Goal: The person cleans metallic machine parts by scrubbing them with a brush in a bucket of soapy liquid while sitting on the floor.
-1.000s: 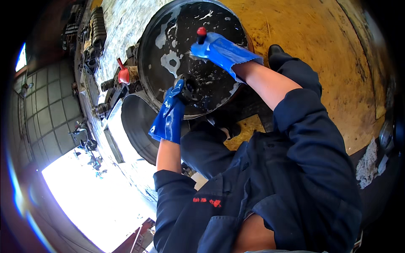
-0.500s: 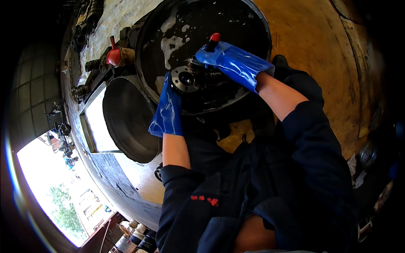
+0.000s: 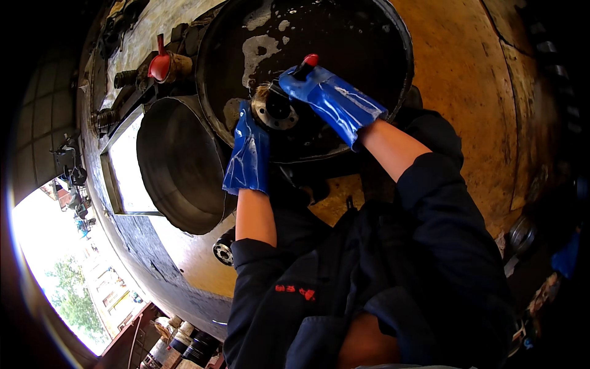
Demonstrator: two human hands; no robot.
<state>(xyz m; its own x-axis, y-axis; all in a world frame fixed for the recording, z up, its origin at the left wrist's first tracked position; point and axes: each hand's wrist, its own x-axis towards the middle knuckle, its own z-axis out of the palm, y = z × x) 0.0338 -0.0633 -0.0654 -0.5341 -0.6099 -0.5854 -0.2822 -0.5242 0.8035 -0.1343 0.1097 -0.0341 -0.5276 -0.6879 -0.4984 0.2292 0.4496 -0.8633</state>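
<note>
My left hand [image 3: 247, 150], in a long blue rubber glove, closes on the left edge of a round metal flange [image 3: 284, 122] with bolt holes and a wide centre bore. In my right hand [image 3: 326, 95], gloved the same way, is a brush [image 3: 311, 60] with a black, red-tipped handle. Its tan bristles touch the flange's upper left rim, beside my left fingertips. Both hands are over a big round black basin [image 3: 362, 46], which holds dark liquid with patches of foam. The gloves hide most of my fingers' grip.
Left of the basin stands a second dark round tub [image 3: 181, 166]. Beyond it, a red funnel [image 3: 160, 64] rests on a dirty container. Another holed metal part [image 3: 224, 251] lies near my left forearm. Brown, stained floor [image 3: 461, 111] extends on the right.
The brush has gone left across the flange, from its right side to its upper left rim. The flange now sits more tilted in my left hand. The whole view has shifted slightly.
</note>
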